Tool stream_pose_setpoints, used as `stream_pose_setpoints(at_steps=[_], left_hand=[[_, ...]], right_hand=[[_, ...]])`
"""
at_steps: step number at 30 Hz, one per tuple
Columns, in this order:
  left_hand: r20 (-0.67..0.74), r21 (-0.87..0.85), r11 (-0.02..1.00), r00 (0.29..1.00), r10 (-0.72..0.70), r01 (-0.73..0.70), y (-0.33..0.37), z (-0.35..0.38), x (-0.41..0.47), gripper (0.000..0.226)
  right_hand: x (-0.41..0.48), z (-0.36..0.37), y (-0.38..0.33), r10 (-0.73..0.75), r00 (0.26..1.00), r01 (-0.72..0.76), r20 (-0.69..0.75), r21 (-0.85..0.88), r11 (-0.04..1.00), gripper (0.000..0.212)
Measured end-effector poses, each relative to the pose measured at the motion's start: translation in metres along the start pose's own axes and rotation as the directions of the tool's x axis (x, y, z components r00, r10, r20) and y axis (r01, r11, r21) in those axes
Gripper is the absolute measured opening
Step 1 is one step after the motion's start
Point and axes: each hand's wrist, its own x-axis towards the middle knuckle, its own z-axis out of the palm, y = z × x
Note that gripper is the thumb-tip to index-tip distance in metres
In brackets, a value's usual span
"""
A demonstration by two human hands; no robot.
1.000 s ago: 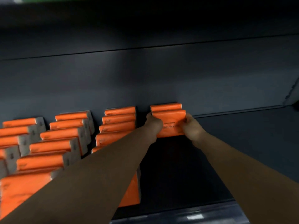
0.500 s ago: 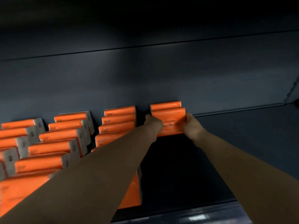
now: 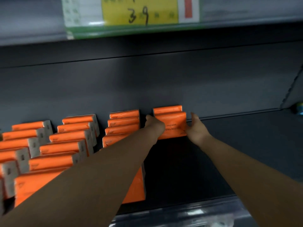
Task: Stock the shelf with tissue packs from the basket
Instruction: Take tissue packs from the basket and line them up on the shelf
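Observation:
An orange tissue pack (image 3: 174,124) stands upright at the back of the dark shelf (image 3: 246,145), right against another orange pack (image 3: 167,109) that leans on the back wall. My left hand (image 3: 155,126) is closed on the front pack's left edge. At its right edge is my right hand (image 3: 195,130), fingers spread and thumb raised, touching or just off the wrapper. The basket is out of view.
Left of this pair stand three rows of orange packs (image 3: 123,122) (image 3: 73,133) (image 3: 21,138), running front to back. The upper shelf's edge carries a yellow price label (image 3: 139,12). A small bluish object (image 3: 298,108) sits at the far right. The shelf's front rail (image 3: 180,215) is below my arms.
The front pack has been pushed back against the pack behind it. My right hand has loosened and spread its fingers. The view has tilted up, showing the price label.

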Motion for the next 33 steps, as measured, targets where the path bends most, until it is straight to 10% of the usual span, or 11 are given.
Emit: stream_pose_setpoints(at_steps=[13, 33], left_hand=[[0.050, 0.439, 0.792, 0.891, 0.451, -0.425, 0.005, -0.034, -0.046, 0.064], [0.144, 0.732, 0.464, 0.779, 0.610, -0.499, -0.070, -0.107, -0.166, 0.061]], right_hand=[[-0.064, -0.012, -0.048, -0.235, 0.972, 0.202, -0.011, -0.476, 0.856, 0.071], [-0.201, 0.029, -0.078, -0.341, 0.935, 0.299, 0.099, -0.739, 0.604, 0.068]])
